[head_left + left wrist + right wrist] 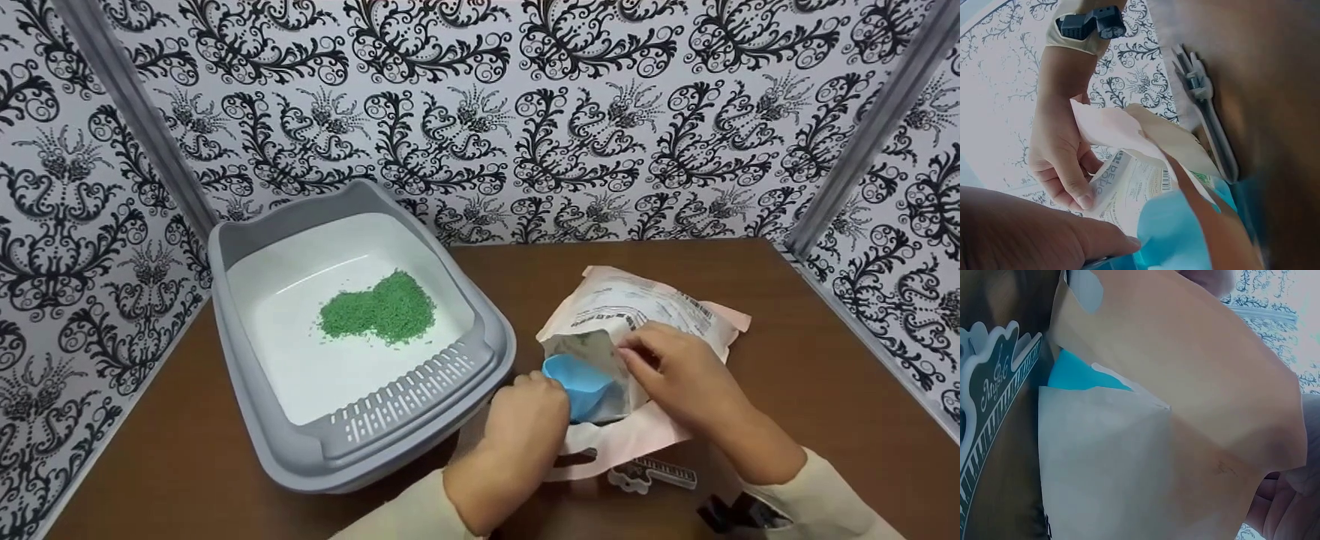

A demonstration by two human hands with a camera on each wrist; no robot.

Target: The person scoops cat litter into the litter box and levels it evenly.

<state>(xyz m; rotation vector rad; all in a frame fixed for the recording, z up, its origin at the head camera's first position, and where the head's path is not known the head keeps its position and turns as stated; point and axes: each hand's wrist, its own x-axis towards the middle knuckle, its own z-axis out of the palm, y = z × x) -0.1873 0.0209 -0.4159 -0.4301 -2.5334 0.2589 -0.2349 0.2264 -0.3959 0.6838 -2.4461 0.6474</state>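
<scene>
A light blue scoop (577, 382) sits in the mouth of a pale pink-and-white bag (652, 296), which lies on the table. My left hand (525, 420) grips the scoop at the bag's opening; its handle is hidden under my fingers. In the left wrist view the thumb (1106, 239) lies along the scoop. My right hand (694, 375) pinches the right edge of the bag's mouth and holds it apart. Inside the bag the scoop's lower part is hidden. In the right wrist view the bag's wall (1106, 455) covers most of the scoop.
Left of the bag stands a grey-rimmed litter box (499, 337) with a pile of green granules (382, 307) on its white floor. A flat piano-patterned piece (652, 474) and a dark object (742, 514) lie in front of the bag. Patterned walls (480, 112) enclose the table.
</scene>
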